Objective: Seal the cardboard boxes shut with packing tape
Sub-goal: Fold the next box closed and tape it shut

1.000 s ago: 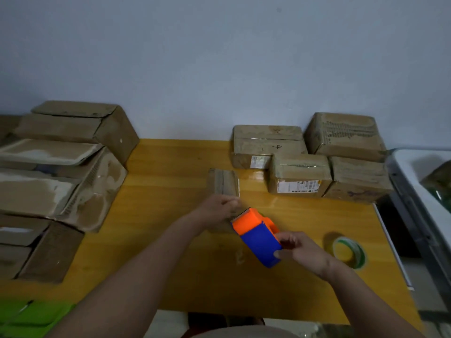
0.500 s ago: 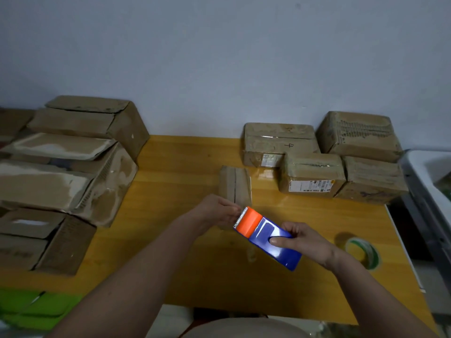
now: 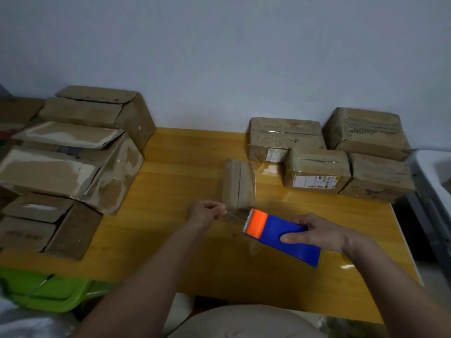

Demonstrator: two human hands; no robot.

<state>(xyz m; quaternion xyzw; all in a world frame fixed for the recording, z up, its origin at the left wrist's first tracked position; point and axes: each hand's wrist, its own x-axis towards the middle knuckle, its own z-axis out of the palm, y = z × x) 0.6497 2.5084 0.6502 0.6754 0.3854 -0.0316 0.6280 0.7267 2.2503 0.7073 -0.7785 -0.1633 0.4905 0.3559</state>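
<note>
A small cardboard box [image 3: 238, 183] lies mid-table with its flap seam running away from me. Just in front of it, my right hand [image 3: 317, 232] grips a blue tape dispenser [image 3: 283, 236] with an orange toothed head pointing left. My left hand [image 3: 205, 214] pinches the free end of clear packing tape [image 3: 235, 213], which is stretched between the dispenser's teeth and my fingers, near the box's front edge.
Several taped boxes [image 3: 317, 170] are grouped at the table's back right. Open-flapped boxes [image 3: 66, 167] are stacked at the left. The yellow table [image 3: 170, 179] has bare surface around the small box. A green bin [image 3: 44, 290] sits at front left and a white tub [image 3: 429, 167] at right.
The dispenser has swung flatter and drawn to the right while my left hand keeps the tape end, so a short strip of tape is now pulled out. The camera view shifted; a tape roll left the frame.
</note>
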